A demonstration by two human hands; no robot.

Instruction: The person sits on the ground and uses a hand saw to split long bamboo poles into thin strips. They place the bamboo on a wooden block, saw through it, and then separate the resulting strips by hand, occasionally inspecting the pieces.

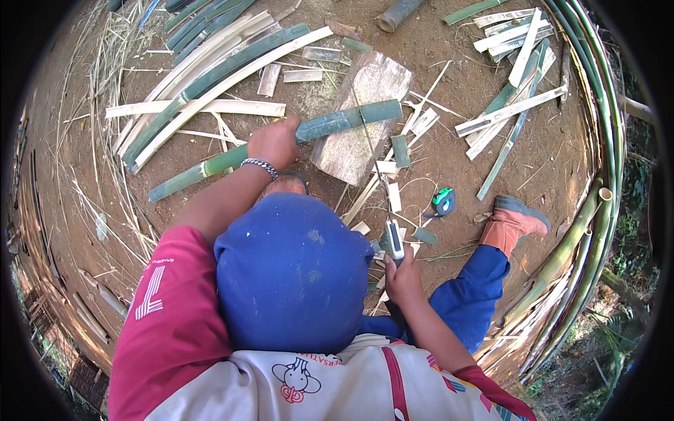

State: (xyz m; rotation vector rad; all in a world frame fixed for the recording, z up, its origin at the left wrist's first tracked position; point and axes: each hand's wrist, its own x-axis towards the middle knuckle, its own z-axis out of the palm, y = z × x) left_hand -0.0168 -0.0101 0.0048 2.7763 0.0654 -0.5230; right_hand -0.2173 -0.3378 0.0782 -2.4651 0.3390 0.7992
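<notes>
My left hand (274, 144) is wrapped around a green bamboo pole (330, 125) and presses it down. The pole slants up to the right, its right part resting on a pale wooden block (365, 105). My right hand (403, 281) grips the light-and-dark handle of a hand saw (394, 240). Its thin blade reaches forward from the handle and lies across the bamboo near the right end. Whether the teeth have cut into the bamboo, I cannot tell. My bent knee in blue trousers (295, 274) stands between my arms and hides the ground there.
Split bamboo strips (210, 84) lie at the upper left, another pile (512, 91) at the upper right. A tape measure (444, 201) sits right of the saw, near my orange-and-grey boot (502, 224). Long bamboo poles (597, 231) line the right edge. Offcuts are scattered around the block.
</notes>
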